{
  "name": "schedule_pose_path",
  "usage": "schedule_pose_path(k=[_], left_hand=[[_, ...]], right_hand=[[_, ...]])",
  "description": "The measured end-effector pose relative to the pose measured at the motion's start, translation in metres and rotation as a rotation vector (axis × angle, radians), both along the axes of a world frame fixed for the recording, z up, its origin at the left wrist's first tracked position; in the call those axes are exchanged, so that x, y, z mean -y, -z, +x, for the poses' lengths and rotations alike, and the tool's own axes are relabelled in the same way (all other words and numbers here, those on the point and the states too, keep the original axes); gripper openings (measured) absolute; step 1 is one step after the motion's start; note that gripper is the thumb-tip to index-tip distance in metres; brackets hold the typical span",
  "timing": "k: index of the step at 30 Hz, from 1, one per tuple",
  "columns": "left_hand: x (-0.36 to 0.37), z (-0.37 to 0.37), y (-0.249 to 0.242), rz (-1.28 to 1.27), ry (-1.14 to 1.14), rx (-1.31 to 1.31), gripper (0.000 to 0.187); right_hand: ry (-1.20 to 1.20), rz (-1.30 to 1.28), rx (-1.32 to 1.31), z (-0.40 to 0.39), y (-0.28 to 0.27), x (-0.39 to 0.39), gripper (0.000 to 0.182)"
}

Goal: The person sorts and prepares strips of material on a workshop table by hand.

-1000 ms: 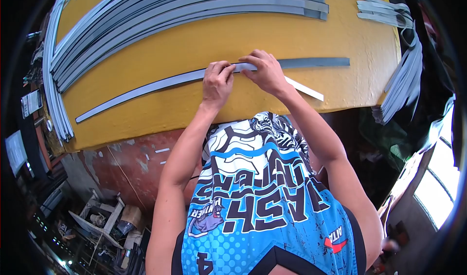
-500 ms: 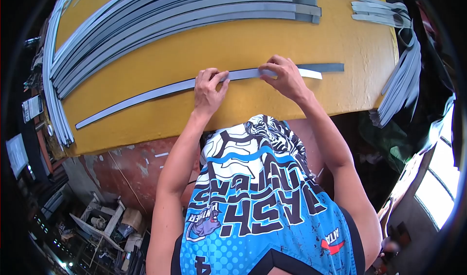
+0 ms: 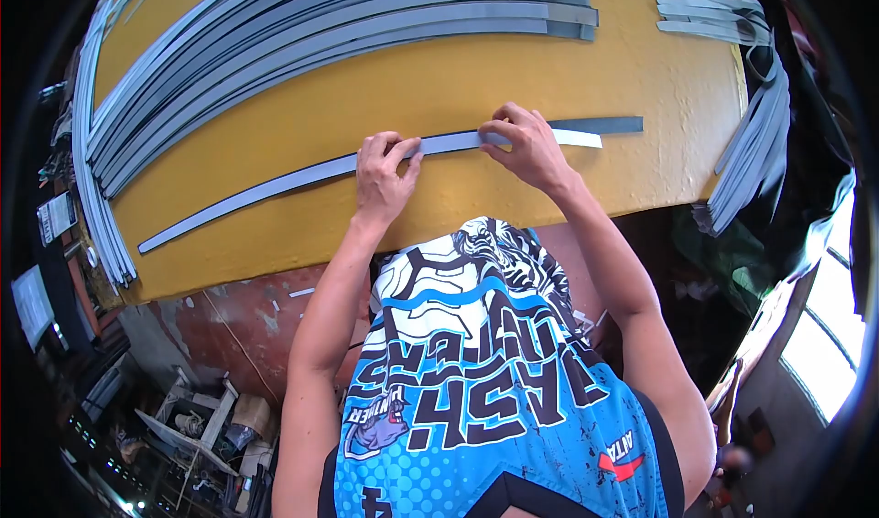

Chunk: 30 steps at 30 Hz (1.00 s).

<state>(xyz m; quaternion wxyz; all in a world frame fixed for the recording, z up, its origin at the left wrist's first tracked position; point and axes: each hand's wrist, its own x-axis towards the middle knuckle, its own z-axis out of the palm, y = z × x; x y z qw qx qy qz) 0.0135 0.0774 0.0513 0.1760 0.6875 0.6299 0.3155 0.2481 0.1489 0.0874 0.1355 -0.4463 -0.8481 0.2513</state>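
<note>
A narrow white strip (image 3: 451,142) lies lengthwise on a dark grey strip (image 3: 615,125) on the yellow tabletop. At the right the two ends part, and the grey one reaches further. My left hand (image 3: 385,177) is closed in a pinch on the layered strips near their middle, thumb and fingers at the edges. A short way to the right, my right hand (image 3: 526,152) pinches the same strips just before the ends separate. The left stretch of the strips lies flat, its tip near the table's front left.
Long grey strips (image 3: 339,46) lie in rows across the back of the yellow table (image 3: 439,83). More pale strips (image 3: 108,234) hang over its left edge. A looped bundle of grey strips (image 3: 760,133) drapes off the right corner.
The view has shifted slightly, so the table and strips sit a little further left. Both hands keep their pinch at about the same places on the strips.
</note>
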Motion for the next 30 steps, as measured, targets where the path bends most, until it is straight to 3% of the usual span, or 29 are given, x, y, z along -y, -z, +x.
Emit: schedule_pose_path(k=[30], left_hand=[[0.0000, -0.0010, -0.0017, -0.014, 0.015, -0.026, 0.018]], right_hand=[[0.013, -0.057, 0.035, -0.0001, 0.0033, -0.0025, 0.018]])
